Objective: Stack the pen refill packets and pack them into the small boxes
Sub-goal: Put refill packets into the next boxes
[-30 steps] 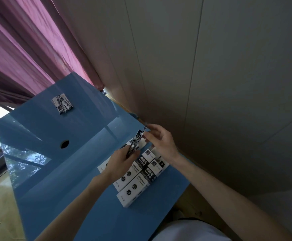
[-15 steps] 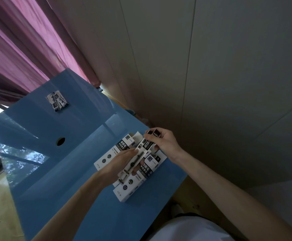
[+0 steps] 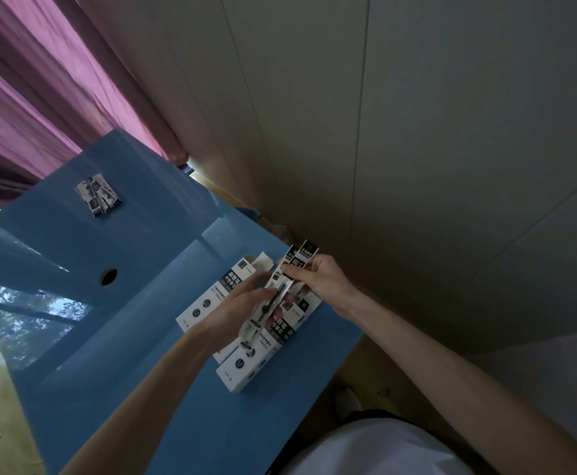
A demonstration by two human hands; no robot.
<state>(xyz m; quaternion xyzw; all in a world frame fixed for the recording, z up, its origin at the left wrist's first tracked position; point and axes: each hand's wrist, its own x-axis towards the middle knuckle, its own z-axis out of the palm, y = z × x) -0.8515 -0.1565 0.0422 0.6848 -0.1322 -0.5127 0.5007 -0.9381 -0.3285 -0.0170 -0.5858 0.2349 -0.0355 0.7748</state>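
Both hands at work over the row of boxes [image 3: 246, 366], holding one thin stack of refill packets [image 3: 282, 286] between them. Right hand [image 3: 318, 281] pinching the upper part of the stack, thumb and fingers curled round its edges, printed top ends poking out past the fingertips toward the wall [image 3: 417, 149]. Left hand [image 3: 242, 308] cupped round the lower part, fingers wrapped from the far side; whether pressing hard or only steadying, impossible to tell through the blur. Held lengthwise and roughly parallel to the boxes beneath, probably to square the packets against each other before sliding them end-first into a box.

Directly under the stack, white boxes with dark labels lying side by side on the blue table [image 3: 143, 389], near its wall-side edge. Nearest box flat and apparently closed; farthest box [image 3: 223, 286], left of the stack, with a pale flap [image 3: 263, 260] raised at its far end, likely the open mouth awaiting the packets. Placed close together and all pointing one way, handy for filling in turn.

Beyond the boxes, left of the stack, a round hole [image 3: 108, 276] in the tabletop. Farther still, well apart from the stack, a small loose heap of packets [image 3: 97, 195] waiting, not yet gathered. Behind that, a purple curtain [image 3: 40, 97].
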